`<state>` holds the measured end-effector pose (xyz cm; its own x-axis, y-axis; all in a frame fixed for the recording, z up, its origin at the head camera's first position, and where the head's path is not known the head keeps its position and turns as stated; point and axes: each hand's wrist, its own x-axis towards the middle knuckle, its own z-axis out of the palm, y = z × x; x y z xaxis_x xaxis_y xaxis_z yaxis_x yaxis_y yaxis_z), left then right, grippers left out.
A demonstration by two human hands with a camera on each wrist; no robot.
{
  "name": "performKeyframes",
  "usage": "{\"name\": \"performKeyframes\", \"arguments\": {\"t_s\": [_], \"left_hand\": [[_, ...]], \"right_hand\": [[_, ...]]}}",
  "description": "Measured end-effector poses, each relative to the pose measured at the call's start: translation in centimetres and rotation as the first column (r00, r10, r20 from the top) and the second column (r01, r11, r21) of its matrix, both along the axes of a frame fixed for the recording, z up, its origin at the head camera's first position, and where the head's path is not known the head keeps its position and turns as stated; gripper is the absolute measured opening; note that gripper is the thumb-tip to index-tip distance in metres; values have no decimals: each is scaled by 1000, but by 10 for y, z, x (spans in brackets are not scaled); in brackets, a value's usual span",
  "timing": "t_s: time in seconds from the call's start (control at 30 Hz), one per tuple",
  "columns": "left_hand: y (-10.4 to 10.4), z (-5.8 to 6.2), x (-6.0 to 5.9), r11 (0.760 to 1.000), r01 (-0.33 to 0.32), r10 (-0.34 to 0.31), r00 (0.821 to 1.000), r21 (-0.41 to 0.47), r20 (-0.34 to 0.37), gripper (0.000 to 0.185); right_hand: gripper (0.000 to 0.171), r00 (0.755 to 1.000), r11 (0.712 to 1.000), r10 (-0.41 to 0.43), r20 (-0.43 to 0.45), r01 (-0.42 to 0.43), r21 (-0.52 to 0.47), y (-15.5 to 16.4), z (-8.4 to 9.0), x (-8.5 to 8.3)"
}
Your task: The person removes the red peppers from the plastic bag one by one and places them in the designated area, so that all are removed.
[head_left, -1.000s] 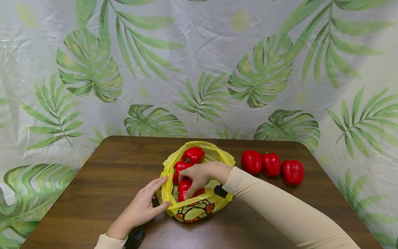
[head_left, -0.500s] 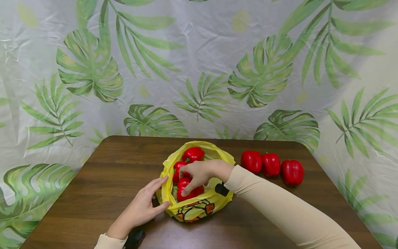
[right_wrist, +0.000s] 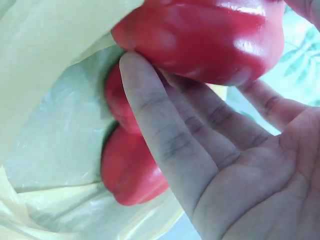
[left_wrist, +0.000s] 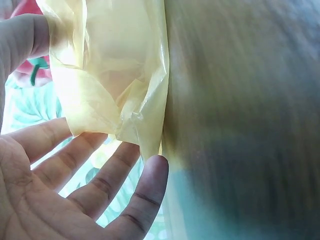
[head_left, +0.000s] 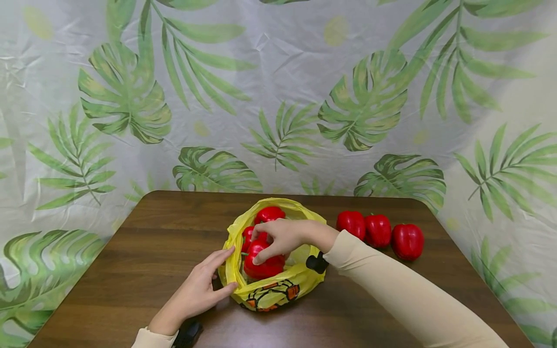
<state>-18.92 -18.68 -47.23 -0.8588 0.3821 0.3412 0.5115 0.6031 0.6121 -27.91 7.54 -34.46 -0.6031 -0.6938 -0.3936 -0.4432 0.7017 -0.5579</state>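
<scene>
Tabletop peppers (head_left: 377,230) show overhead only; wrist view shows gripped pepper (right_wrist: 205,37).

We see a dark brown wooden table (head_left: 130,270) with a streaked grain that runs across it and rounded far corners. Behind it, and wrapping round on both sides, hangs a pale, shiny sheet (head_left: 283,63), creased and crinkled, printed with large green tropical leaves (head_left: 126,96) and faint yellow dots (head_left: 335,30). The sheet comes down to the table's far edge and falls past its left and right edges, so that it hides any wall or floor from us. The light is even and soft, with a dull sheen on the table top and small bright glints along the folds of the sheet.
</scene>
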Motion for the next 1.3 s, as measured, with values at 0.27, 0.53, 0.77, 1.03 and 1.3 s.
{"name": "performKeyframes", "arguments": {"t_s": [0.27, 0.53, 0.77, 1.03, 1.3], "left_hand": [[1, 1, 1, 1000, -3, 3, 1000, 1, 0, 76], [0, 0, 1, 1000, -11, 11, 1000, -8, -13, 77], [1, 0, 1, 1000, -11, 11, 1000, 1, -8, 78], [0, -1, 0, 1000, -3, 3, 1000, 5, -19, 77], [0, 0, 1, 1000, -8, 8, 1000, 3, -13, 78]], "right_hand": [[55, 998, 993, -67, 0, 66, -98, 13, 9, 5], [56, 992, 984, -122, -39, 116, -133, 32, 17, 9], [55, 964, 954, -256, -72, 240, -181, 47, 20, 17], [56, 915, 891, -402, -39, 382, -246, 65, 18, 24], [57, 888, 860, -458, -45, 429, -276, 83, 21, 35]]}}
